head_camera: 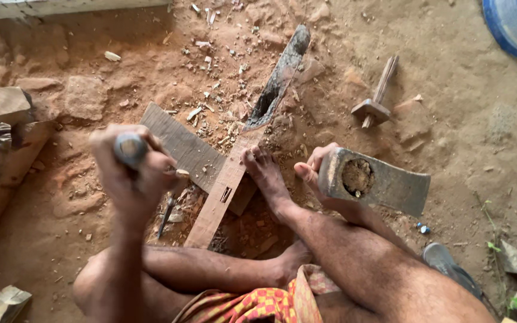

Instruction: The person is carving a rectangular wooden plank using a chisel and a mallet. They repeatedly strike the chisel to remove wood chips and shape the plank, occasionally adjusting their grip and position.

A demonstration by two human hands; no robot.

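1. At the left hand (131, 173), a chisel (151, 185) is held: fingers wrapped tight round the blue-grey handle butt, blade running down and to the right to a tip just left of the wooden strip (225, 185). Grip is closed on the tool, not spread.
2. The right hand (318, 176) is closed on an axe head (373, 182), used as a striker; the eye hole faces the camera, the thumb is pressed on the near edge. No haft is seen in the eye.
3. The strip lies diagonally on the dirt floor (450, 137), with a small dark slot cut near its middle. It crosses a grey plank (181, 140) and is pinned by a bare foot (264, 173) just right of the slot.
4. Judgement: foot pressure should be kept beside the slot so the strip cannot skate; toes sit near the cut line, so the blade is best aimed away from them.
5. Judgement: the chisel tip appears to be off the slot; it should be seated in the cut before any blow, and struck squarely on the butt with the flat face.
6. Further out: a charred timber (279, 81) beyond the strip, wood chips scattered round it, a wooden marking gauge (377, 96) well apart to the right, a blue tub rim (513, 30) at top right.
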